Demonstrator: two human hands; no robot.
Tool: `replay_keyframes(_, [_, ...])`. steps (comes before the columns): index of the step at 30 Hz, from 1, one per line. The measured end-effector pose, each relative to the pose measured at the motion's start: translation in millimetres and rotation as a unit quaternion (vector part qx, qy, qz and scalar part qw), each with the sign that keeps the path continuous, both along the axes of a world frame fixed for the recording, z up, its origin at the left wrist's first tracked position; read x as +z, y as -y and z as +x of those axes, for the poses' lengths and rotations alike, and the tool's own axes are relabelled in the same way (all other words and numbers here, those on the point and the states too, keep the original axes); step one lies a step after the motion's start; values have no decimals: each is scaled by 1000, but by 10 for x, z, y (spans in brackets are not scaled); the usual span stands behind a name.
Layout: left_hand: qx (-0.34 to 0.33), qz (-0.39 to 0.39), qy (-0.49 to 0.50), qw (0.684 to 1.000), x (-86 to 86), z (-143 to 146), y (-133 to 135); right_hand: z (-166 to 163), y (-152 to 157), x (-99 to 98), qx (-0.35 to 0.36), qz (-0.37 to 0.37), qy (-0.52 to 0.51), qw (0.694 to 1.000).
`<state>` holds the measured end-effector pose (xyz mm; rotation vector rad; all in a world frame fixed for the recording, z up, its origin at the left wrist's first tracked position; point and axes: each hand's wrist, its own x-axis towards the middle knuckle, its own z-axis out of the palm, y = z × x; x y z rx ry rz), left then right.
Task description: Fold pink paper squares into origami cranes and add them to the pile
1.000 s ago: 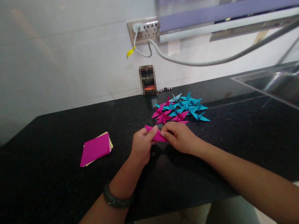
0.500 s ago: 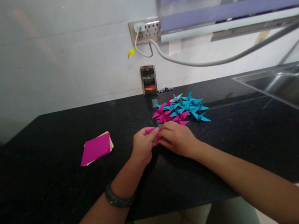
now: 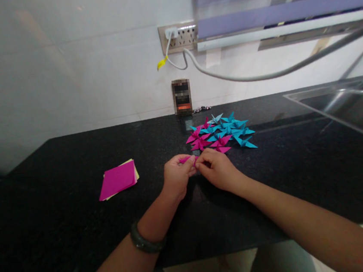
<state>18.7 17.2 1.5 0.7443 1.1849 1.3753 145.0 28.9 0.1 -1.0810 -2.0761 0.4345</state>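
Observation:
My left hand (image 3: 176, 176) and my right hand (image 3: 216, 170) meet over the black counter (image 3: 64, 226), both pinched on a small folded pink paper (image 3: 186, 159). Most of the paper is hidden by my fingers; only a pink strip shows at the top. A dark band circles my left wrist. Just behind my hands lies a heap of folded paper shapes (image 3: 222, 132), pink ones on the left and blue ones on the right.
A stack of square pink and yellow paper sheets (image 3: 118, 180) lies to the left. A small dark box (image 3: 181, 97) leans on the white wall under a socket strip (image 3: 178, 37) with a grey cable. A steel sink (image 3: 343, 104) is at the right.
The pink paper showed as a broad pointed flap a second ago; my fingers have closed over it and only a thin strip shows. My hands have drawn tighter together.

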Motion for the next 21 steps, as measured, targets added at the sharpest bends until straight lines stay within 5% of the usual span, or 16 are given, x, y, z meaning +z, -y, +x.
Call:
replay_keyframes(8, [-57, 1, 15, 998, -27, -45, -2, 10, -53, -65, -47, -48, -56, 996])
replay_keyframes(21, [-35, -3, 2, 999, 104, -72, -2, 143, -111, 21, 70, 155, 154, 973])
